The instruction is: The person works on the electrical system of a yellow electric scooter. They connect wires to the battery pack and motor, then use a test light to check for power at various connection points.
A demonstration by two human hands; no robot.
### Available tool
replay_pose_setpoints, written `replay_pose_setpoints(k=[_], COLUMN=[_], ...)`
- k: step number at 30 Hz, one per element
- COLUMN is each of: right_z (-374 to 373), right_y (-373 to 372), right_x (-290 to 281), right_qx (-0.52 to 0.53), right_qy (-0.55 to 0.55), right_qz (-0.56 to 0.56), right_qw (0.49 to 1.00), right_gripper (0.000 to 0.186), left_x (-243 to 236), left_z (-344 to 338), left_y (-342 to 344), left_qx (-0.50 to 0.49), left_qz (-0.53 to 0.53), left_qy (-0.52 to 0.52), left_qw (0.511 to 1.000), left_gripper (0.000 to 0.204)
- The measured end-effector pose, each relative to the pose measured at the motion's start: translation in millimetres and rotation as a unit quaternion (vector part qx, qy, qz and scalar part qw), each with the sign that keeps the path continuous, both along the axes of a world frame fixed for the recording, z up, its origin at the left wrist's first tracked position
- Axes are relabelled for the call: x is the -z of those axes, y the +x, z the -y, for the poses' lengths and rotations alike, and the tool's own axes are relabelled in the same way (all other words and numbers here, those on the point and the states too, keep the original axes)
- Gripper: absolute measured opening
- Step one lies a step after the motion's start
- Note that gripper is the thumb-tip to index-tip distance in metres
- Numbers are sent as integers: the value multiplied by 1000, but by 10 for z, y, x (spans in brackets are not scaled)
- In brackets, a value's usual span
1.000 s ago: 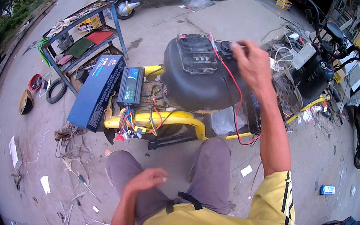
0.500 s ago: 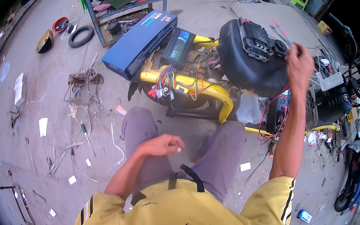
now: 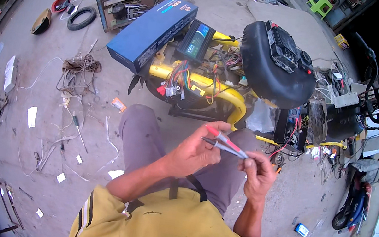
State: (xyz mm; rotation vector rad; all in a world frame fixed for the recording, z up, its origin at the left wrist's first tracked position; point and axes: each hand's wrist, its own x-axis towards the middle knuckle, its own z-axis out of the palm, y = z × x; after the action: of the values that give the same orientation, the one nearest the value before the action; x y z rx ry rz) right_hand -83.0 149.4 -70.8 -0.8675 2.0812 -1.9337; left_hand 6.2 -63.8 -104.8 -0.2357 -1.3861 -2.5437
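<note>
My right hand pinches the handle ends of a red test probe and a dark-tipped grey test probe, held together over my lap. My left hand has curled fingers around their tip ends. Beyond them is a yellow vehicle frame with loose bundled wires, a black electronic unit and a long blue box on it. The black seat carries a finned black unit.
A metal cart stands behind, with a tyre, bowls and a green stool around. Right are a black scooter and another scooter. Cables, a screwdriver and litter lie on the ground.
My right hand has lifted the probes off the seat area and brought them down over my lap. My left hand has risen to meet them. The view has shifted.
</note>
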Motion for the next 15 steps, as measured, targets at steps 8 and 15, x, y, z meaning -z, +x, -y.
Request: replay_pose_setpoints(k=[8,15], right_z=[134,59], right_y=[-5,342], right_x=[-21,451], right_qx=[148,-36], right_qy=[194,97], right_qz=[-405,-126], right_qw=[881,987], right_gripper=[27,60], left_x=[25,123], left_z=[59,225], left_y=[-92,-228], left_qx=[-83,-120], left_qz=[5,-38], left_qy=[-77,-13], left_qw=[994,992], left_gripper=[21,23])
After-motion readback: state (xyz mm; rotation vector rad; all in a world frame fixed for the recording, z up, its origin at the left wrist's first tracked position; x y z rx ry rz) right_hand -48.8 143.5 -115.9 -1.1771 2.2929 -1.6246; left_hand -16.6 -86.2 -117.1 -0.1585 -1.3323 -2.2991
